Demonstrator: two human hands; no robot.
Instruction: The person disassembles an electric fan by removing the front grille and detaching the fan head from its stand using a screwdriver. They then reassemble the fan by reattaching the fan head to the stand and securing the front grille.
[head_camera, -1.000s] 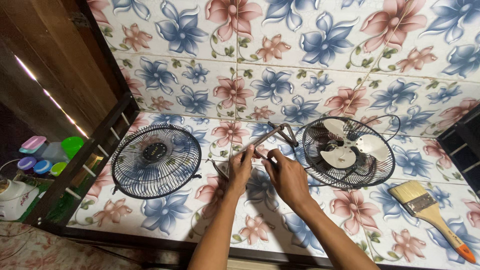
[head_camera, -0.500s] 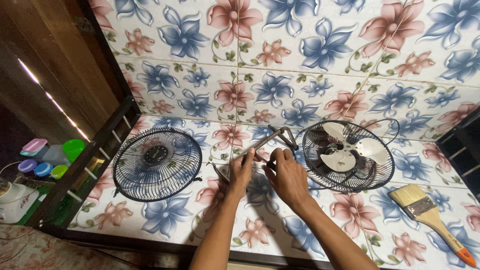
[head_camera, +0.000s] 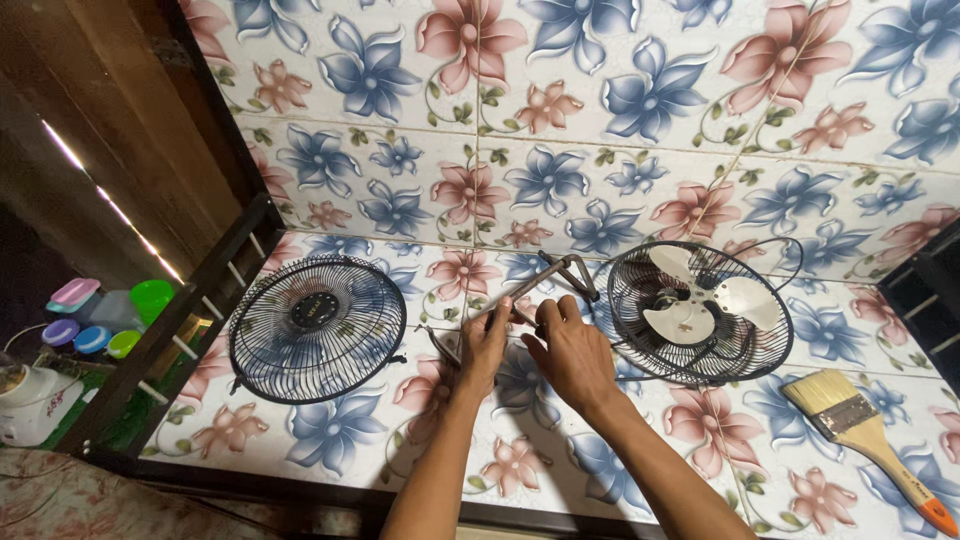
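Going left to right across the flowered worktop (head_camera: 330, 450); far left, off past the dark wooden rail (head_camera: 170, 330), there's a bunch of coloured plastic lids (head_camera: 95, 315) and a white appliance (head_camera: 28, 405), none of it in play; then a black fan guard (head_camera: 318, 327) lying flat on its own, well apart from the hands.

Middle is where the action is; the left hand (head_camera: 485, 345) has its fingers curled shut around the lower end of a bent metal bracket (head_camera: 545, 280), and the right hand (head_camera: 572, 350) is closed on the same bracket just beside it, thumb up top; the bracket slants up from the hands toward the right, its far bend sitting near the rim of the second fan guard (head_camera: 700, 312). That one has the white blades (head_camera: 700, 300) inside it and lies flat just right of the right hand; can't tell if the bracket touches it.

Far right, a paintbrush (head_camera: 865, 425) with an orange-tipped wooden handle is lying untouched.

My read: this is the fiddling-with-the-bracket stage of a fan strip-down, both hands working it; the next move probably needs a firm two-handed grip and a bit of care so the bracket's end doesn't snag the wire cage next to it.
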